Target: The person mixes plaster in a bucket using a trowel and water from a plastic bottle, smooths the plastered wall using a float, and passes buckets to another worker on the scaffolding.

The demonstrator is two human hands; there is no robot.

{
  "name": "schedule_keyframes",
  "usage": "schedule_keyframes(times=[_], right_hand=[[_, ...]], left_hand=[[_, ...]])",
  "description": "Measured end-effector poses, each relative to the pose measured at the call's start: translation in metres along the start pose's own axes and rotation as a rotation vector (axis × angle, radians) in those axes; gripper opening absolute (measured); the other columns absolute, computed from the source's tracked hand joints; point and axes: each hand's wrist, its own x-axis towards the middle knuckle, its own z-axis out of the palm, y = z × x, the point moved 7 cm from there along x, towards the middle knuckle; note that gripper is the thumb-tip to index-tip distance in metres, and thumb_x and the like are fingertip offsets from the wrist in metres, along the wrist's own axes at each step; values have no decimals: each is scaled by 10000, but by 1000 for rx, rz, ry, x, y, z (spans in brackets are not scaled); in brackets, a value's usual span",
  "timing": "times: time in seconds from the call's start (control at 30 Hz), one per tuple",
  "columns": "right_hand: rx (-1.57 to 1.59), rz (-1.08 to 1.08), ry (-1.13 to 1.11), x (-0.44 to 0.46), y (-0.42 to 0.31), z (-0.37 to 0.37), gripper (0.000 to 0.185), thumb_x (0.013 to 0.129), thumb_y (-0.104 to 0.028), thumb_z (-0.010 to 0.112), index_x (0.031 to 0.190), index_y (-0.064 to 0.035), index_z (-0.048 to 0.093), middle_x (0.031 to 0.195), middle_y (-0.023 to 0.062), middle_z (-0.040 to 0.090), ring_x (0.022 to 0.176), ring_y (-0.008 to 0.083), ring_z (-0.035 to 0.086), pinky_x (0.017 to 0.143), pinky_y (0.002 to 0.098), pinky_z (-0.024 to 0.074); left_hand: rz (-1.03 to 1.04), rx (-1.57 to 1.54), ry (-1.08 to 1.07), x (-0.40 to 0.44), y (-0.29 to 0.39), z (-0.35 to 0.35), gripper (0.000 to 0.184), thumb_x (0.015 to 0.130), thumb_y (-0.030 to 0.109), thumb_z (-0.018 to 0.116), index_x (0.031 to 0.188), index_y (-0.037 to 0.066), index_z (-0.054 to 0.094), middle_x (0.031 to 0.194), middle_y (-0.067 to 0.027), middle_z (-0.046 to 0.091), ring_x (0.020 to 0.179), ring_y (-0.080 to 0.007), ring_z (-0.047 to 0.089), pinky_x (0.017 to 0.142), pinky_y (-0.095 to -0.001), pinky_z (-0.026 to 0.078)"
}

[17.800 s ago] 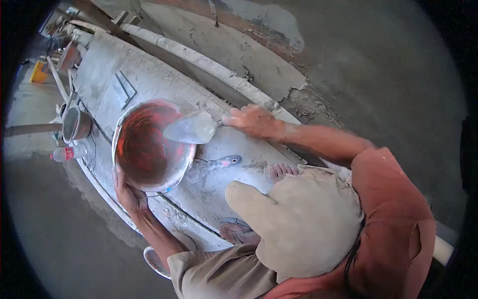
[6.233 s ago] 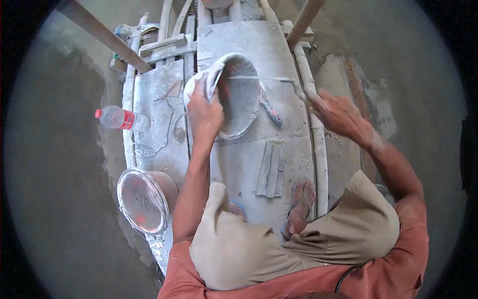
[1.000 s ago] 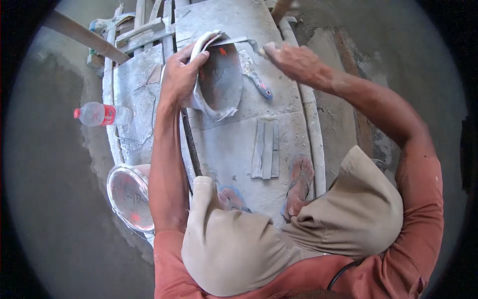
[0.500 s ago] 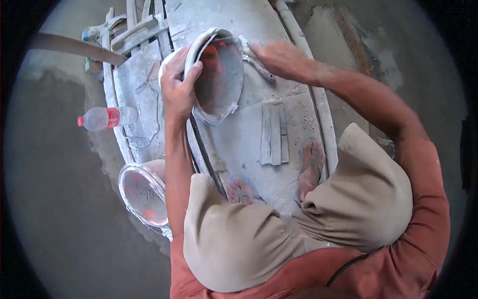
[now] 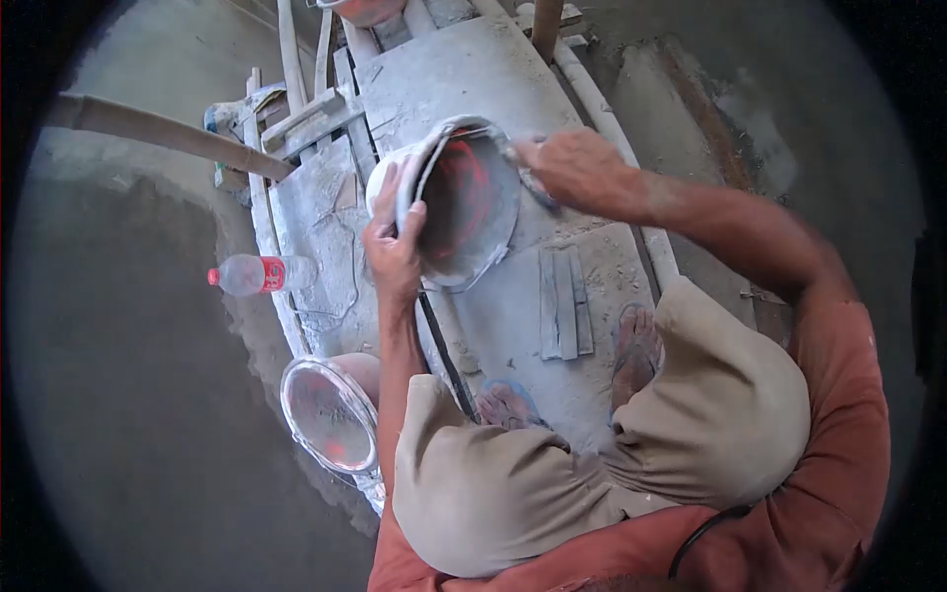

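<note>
My left hand [image 5: 397, 242] grips the outer side and rim of a tilted bucket [image 5: 478, 212], whose mouth faces right and whose inner wall shows grey and reddish smears. My right hand [image 5: 572, 168] is closed round the trowel's handle at the bucket's right rim. The trowel blade [image 5: 472, 131] reaches over the top of the bucket's mouth and is seen edge-on. Under my right hand, the handle of a second tool [image 5: 541, 193] lies on the boards, mostly hidden.
Flat strips [image 5: 564, 304] lie on the planks [image 5: 473, 69] before my feet. A second bucket [image 5: 330, 414] stands at the lower left, below a plastic bottle [image 5: 247, 274] lying on its side. A pole [image 5: 173, 133] crosses the upper left; another bucket [image 5: 365, 8] is at the top.
Since half a second ago, the held bucket and both hands sit lower and further right in view, as do the bottle and strips. My right hand remains by the bucket's rim with the trowel.
</note>
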Motion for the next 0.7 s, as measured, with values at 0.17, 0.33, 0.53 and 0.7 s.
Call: schedule_keyframes(times=[0.17,0.33,0.53,0.7], right_hand=[[360,72,-379,-26,-10,81,289,944,-243,542,964,41,493,742,227,623,649,336,655,585,437,510],[933,302,-678,-49,-18,47,316,951,-298,542,1055,-2,504,759,211,636,645,347,646,578,448,508],[37,196,-60,-42,40,27,301,952,-304,555,1052,-27,494,780,232,643,708,405,652,619,498,504],[712,252,-241,-79,-6,134,306,979,-320,516,1062,-28,482,744,161,617,678,324,641,594,453,499]], left_hand=[[61,35,17,7,2,16,456,881,110,603,1329,27,579,1400,-158,538,1398,-268,374,1189,-418,107],[-76,-165,91,10,-5,8,460,876,82,615,1318,-34,564,1369,-161,557,1308,-238,468,1144,-376,254],[23,59,-16,-5,-3,18,460,871,109,616,1325,40,589,1385,-184,538,1361,-260,412,1184,-428,128],[131,288,-72,-20,5,44,464,867,186,612,1329,149,602,1383,-29,569,1394,-248,376,1179,-540,5]])
